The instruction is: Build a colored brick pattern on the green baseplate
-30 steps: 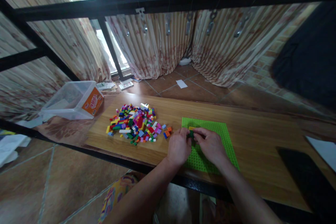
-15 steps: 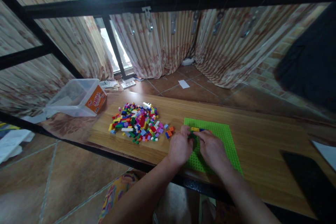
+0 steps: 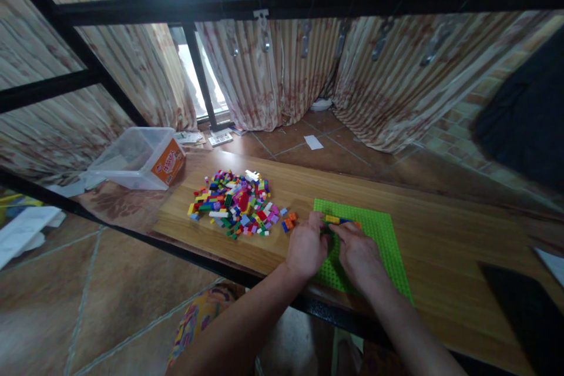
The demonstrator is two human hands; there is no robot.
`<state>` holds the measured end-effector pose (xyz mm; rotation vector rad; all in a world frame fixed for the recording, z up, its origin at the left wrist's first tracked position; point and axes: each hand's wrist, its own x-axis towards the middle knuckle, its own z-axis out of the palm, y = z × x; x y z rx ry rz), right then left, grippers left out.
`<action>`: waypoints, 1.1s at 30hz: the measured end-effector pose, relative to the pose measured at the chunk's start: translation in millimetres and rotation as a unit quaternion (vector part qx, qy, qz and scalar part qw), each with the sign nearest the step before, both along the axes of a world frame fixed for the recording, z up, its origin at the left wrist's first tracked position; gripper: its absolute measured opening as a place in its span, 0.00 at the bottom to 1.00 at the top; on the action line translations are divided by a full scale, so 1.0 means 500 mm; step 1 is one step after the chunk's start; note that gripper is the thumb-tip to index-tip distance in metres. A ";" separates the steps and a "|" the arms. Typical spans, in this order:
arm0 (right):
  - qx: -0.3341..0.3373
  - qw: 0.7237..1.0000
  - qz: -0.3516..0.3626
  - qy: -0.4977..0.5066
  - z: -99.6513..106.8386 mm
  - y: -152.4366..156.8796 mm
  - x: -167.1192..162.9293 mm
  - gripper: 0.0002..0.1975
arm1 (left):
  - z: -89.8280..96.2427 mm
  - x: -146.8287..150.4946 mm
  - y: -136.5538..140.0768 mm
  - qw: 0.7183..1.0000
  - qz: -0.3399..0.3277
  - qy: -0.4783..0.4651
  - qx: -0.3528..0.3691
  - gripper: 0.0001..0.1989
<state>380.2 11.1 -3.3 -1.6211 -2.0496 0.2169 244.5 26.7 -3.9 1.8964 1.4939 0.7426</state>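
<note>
Nearest: left hand [image 3: 307,247], over plate's left edge, fingers bunched around the near-left end of the brick row; can't tell if they pinch a brick, tips hidden. Right hand [image 3: 359,249] beside it, index reaching left along the row's near side, other fingers curled under; any pinch hidden too. Both tips close together.

Plate [image 3: 388,258]: green, studded, flat on table [image 3: 440,235]. Likely thin, light, fairly stiff; best steadied by rim or pressed flat, bare near part gives room for a palm.

Row [image 3: 332,219]: yellow, then blue, orange at right end, near plate's far edge. Can't tell if it's locked to studs. Looks like hard plastic: very light, rigid, smooth-sided, tough. Take by the long sides, push down from top; small pieces could slip from fingertips.

Left of plate: loose orange bricks [image 3: 289,221], just off it, easy side pinch. Further left: pile [image 3: 233,202], mixed colours, jumbled; pick from fringe. Beyond: clear bin [image 3: 132,155], probably light, somewhat flexible, grip by rim. Curtains [image 3: 282,88] behind.
</note>
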 end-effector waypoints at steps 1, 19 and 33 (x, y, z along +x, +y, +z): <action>-0.002 1.000 0.002 -0.004 0.000 -0.001 -0.001 0.21 | -0.001 0.000 0.000 1.000 0.002 0.000 0.000 0.19; -0.079 0.990 -0.019 -0.119 0.015 -0.014 -0.013 0.26 | -0.007 0.001 0.002 1.000 0.006 -0.005 0.010 0.17; 0.010 0.998 -0.049 -0.026 0.023 -0.017 0.005 0.31 | 0.020 -0.013 0.012 1.000 -0.021 -0.003 0.007 0.20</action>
